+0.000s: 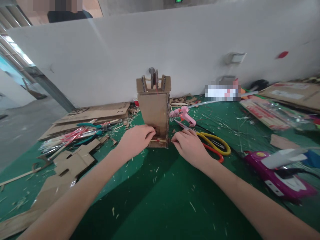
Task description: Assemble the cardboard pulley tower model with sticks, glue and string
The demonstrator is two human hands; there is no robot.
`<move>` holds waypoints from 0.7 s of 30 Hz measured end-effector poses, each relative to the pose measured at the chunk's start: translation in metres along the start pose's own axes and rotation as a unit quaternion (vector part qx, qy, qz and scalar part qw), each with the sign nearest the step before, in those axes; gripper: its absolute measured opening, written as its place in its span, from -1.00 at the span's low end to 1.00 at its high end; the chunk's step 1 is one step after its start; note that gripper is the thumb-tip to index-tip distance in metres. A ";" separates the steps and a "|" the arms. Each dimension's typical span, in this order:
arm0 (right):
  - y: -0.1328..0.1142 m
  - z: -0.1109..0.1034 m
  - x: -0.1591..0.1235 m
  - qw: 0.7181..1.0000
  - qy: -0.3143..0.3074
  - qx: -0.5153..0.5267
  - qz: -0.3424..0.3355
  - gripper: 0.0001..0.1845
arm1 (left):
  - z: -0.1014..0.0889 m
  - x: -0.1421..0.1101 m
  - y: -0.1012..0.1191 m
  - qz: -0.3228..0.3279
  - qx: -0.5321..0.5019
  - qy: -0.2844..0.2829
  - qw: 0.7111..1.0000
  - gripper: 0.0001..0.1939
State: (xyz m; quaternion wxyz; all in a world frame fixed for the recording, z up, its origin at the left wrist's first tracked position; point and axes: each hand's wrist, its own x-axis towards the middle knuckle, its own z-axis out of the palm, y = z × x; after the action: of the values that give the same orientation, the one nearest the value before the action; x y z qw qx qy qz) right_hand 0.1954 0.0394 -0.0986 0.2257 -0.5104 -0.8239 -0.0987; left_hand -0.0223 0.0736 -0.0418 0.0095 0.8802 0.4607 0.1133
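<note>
A tall cardboard box model (155, 108) stands upright in the middle, with cardboard discs (154, 79) between two uprights at its top and a red thread running down. A thin stick (158, 140) lies across its base. My left hand (137, 140) is closed in a pinch against the lower front of the model; what its fingertips hold is hidden. Just off the lower right corner, my right hand (188, 145) has its fingers pressed together, and I cannot make out anything between them. Yellow-and-red-handled scissors (216, 143) lie beside the right hand.
Behind the scissors rests a pink glue gun (185, 115). At the right is a purple power strip (277, 176) with plugs and cables. Cardboard pieces (75, 158), teal-handled pliers (91, 126) and bagged sticks cover the left. A white partition (120, 56) rises behind; a person stands beyond it.
</note>
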 end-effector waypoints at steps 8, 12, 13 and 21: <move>-0.007 -0.005 -0.002 1.000 0.011 0.001 0.017 -0.78 | -0.002 -0.001 0.001 -0.023 0.027 0.000 0.999 -0.62; -0.005 -0.004 -0.002 1.000 -0.001 -0.015 -0.003 -0.70 | 0.000 -0.001 0.001 -0.034 0.037 -0.007 0.999 -0.63; -0.005 -0.003 -0.002 1.000 -0.002 -0.017 -0.011 -0.70 | 0.000 -0.001 0.001 -0.037 0.040 -0.007 0.998 -0.63; -0.002 0.001 -0.001 1.000 -0.007 -0.002 -0.025 -0.80 | 0.001 -0.001 0.001 -0.020 0.022 0.008 1.000 -0.67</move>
State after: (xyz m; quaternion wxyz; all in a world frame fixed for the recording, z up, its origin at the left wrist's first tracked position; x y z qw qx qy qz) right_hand 0.1936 0.0381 -0.1000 0.2164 -0.4911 -0.8375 -0.1028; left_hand -0.0221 0.0721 -0.0428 -0.0113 0.8701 0.4802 0.1105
